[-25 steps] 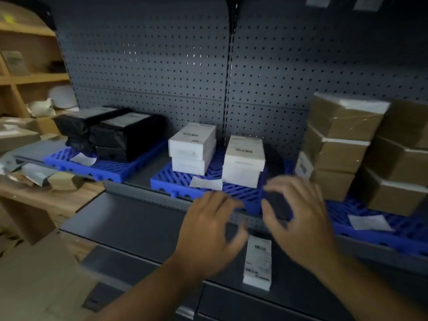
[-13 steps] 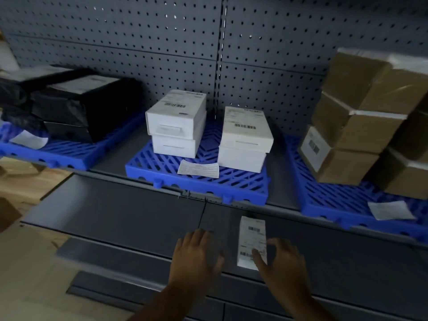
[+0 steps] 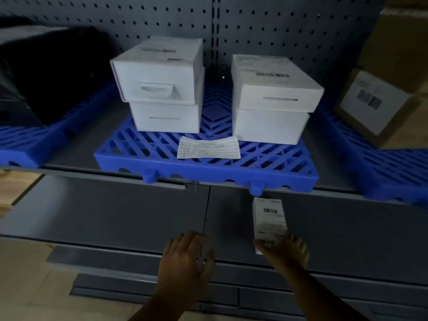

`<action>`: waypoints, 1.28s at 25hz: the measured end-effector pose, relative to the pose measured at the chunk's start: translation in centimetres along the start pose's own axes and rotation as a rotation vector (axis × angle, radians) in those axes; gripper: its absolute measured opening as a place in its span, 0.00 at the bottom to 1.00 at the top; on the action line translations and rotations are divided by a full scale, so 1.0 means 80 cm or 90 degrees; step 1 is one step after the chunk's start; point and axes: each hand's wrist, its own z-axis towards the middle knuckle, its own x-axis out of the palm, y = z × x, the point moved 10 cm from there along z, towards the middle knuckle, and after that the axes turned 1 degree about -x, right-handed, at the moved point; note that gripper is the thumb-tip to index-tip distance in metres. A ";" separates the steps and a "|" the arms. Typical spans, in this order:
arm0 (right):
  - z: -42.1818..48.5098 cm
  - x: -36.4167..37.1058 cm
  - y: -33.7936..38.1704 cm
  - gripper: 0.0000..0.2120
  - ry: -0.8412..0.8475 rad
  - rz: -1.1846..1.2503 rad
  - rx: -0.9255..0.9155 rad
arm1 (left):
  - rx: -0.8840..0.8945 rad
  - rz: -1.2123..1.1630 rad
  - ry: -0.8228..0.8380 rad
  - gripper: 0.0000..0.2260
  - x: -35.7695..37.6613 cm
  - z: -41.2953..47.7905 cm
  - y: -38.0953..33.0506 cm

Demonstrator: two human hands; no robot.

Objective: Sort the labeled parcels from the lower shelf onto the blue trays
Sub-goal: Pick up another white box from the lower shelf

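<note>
A small parcel with a white barcode label (image 3: 269, 218) lies on the grey lower shelf (image 3: 104, 212), below the middle blue tray (image 3: 208, 176). My right hand (image 3: 286, 251) holds its near end, thumb on the label and fingers at its right side. My left hand (image 3: 187, 258) hovers over the shelf's front edge to the left, fingers loosely curled and holding nothing. On the middle tray stand two stacks of white labeled boxes (image 3: 159, 72) (image 3: 273, 86), with a paper slip (image 3: 208, 147) in front of them.
A blue tray (image 3: 25, 154) at the left carries black wrapped parcels (image 3: 51, 72). Another blue tray (image 3: 384, 179) at the right carries brown cartons (image 3: 379, 110). A grey pegboard (image 3: 266, 26) backs the shelves. Lower shelf edges and a pale floor (image 3: 27, 286) lie beneath.
Both hands dropped from the middle tray's front edge to the lower shelf. My right hand closed in on the labeled parcel's near end. The view moved closer and lower.
</note>
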 end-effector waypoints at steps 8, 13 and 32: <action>-0.035 -0.009 -0.001 0.54 -0.069 0.103 0.087 | -0.018 -0.010 0.030 0.13 -0.055 0.005 0.033; -0.092 -0.044 0.009 0.55 -0.071 0.070 0.099 | 0.006 0.005 0.075 0.18 -0.070 0.005 0.050; -0.338 -0.176 -0.008 0.51 -0.057 0.125 0.140 | 0.187 0.023 0.137 0.16 -0.113 -0.028 -0.048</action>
